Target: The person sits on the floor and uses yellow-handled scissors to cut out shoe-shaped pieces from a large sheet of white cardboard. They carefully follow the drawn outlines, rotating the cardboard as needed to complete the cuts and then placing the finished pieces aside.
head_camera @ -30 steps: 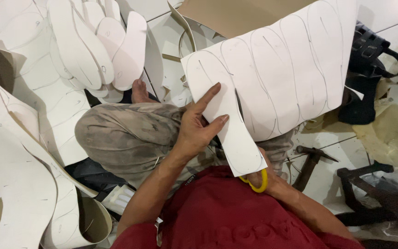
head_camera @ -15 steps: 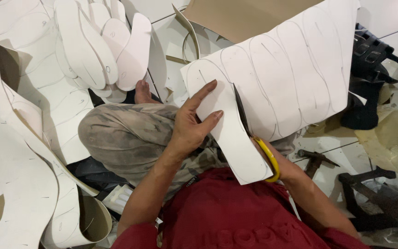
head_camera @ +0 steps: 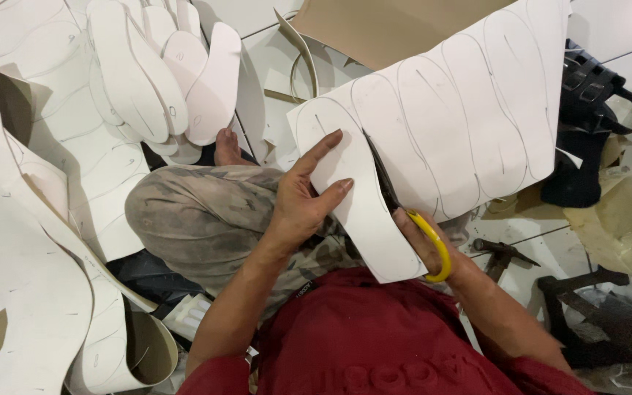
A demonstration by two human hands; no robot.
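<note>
A large white sheet (head_camera: 469,117) with several sole outlines drawn on it is held up over my lap. My left hand (head_camera: 303,201) grips the leftmost sole shape (head_camera: 352,197), thumb and fingers spread on its face. My right hand (head_camera: 422,245) is shut on yellow-handled scissors (head_camera: 411,216). The dark blades run up the pencilled line between that sole shape and the rest of the sheet, and the cut reaches about halfway up.
A stack of cut white soles (head_camera: 162,73) lies at the upper left. Curled white offcuts (head_camera: 45,292) cover the left floor. A black bag (head_camera: 594,117) sits at the right, a hammer (head_camera: 502,252) on the tiles below it. My bent knee (head_camera: 199,212) lies under the sheet.
The scissors have come up from under the sheet's lower edge and advanced along the line. The sole shape has separated further from the sheet.
</note>
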